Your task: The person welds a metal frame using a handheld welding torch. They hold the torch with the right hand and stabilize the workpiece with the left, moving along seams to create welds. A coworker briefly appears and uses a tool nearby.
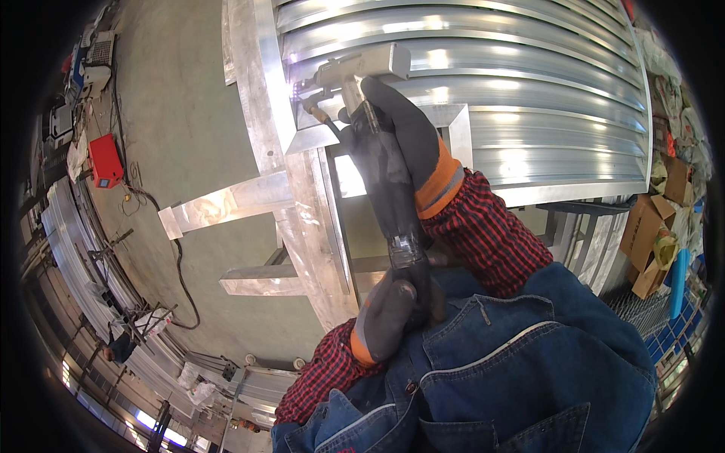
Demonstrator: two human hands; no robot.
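A silver handheld welding gun (370,69) points left, and a bright violet-white glow shows at its tip. That tip is at the edge of an aluminium louvred panel (521,113), beside a long metal beam (260,113). My right hand (411,124), in a dark glove with an orange cuff, is closed around the gun's grip. A thick black-sleeved cable (387,181) runs from the grip back toward my body. Lower down, my gloved left hand (384,318) is closed around this cable near my waist. The fingers of both hands are partly hidden.
The beam workbench (310,234) has metal arms (226,202) jutting left over the floor. A red box-shaped machine (106,161) with cables stands at the left. Long metal profiles (83,257) lie beyond it. Cardboard boxes (648,234) and plastic wrapping are piled at the right.
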